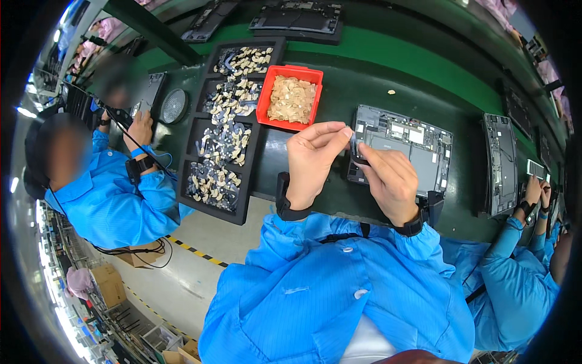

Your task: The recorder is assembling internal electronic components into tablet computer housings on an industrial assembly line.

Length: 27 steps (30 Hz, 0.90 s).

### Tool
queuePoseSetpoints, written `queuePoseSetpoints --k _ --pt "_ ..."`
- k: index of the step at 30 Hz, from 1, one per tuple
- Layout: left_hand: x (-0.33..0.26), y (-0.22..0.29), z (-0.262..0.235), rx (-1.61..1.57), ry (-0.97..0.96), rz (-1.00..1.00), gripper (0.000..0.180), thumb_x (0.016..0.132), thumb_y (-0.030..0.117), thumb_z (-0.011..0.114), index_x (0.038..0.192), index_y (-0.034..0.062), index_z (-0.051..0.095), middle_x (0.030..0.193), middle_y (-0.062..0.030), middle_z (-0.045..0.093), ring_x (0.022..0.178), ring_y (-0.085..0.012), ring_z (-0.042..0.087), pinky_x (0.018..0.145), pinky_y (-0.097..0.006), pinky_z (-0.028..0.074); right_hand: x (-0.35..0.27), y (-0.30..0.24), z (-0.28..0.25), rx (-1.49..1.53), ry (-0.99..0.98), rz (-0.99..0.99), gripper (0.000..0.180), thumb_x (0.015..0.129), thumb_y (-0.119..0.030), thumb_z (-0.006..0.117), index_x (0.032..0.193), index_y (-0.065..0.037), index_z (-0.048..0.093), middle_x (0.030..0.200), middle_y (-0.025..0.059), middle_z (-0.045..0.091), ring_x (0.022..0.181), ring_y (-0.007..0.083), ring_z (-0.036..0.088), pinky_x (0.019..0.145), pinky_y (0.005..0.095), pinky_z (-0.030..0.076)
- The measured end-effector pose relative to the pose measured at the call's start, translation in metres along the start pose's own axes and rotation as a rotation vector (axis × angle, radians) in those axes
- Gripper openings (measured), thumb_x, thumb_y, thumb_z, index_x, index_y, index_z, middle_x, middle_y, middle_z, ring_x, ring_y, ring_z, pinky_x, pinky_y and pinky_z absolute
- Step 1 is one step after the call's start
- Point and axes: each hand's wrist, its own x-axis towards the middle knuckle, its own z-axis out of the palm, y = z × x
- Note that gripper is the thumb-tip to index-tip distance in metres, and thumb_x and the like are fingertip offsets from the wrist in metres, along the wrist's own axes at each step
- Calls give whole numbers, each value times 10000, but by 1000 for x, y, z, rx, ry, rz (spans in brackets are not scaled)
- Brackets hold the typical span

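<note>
My left hand (315, 159) is raised over the bench with its thumb and forefinger pinched on a small dark strip (354, 145) that has a clear, shiny end. The fingers of my right hand (391, 181) are closed on the lower part of the same strip. What kind of part it is, I cannot make out. Just behind and to the right of my hands lies an opened laptop base (431, 167), its circuit board and dark battery cells exposed. My right hand covers its near left corner.
Left of my hands stands a red bin (263, 109) of small tan pieces. It adjoins a black compartmented tray (241, 203) filled with small dark-and-cream parts. More laptop bases (501, 164) lie on the green bench (339, 100). Co-workers in blue sit on both sides.
</note>
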Motion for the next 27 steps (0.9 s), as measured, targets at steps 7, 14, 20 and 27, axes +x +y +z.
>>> queuePoseSetpoints --k 7,14,20,27 --pt "-8 -4 7 -31 -78 17 256 960 -9 741 1201 -91 711 1080 -186 774 957 -213 763 872 -323 625 -12 -3 2 232 44 296 326 927 -14 753 1253 -9 738 943 114 780 757 206 719 727 321 546" --pt "-22 -13 18 166 -50 288 224 913 -37 780 1136 -52 776 1136 -178 778 1011 -219 757 903 -321 609 -9 -1 4 1035 167 789 319 1099 -188 592 1259 66 699 959 93 778 781 136 679 747 295 548" --pt "-25 -5 18 494 -89 460 210 851 -17 831 1060 -34 811 1081 -175 796 1002 -191 755 876 -304 596 -20 1 9 945 201 732 262 1066 -143 637 1182 66 744 1067 95 748 881 108 619 814 257 504" --pt "-25 -2 17 468 -125 325 226 910 7 792 1131 -37 787 1102 -182 792 1004 -188 754 870 -296 596 -22 2 10 996 154 692 254 1058 -128 642 1181 66 752 1148 100 722 969 124 606 854 269 491"
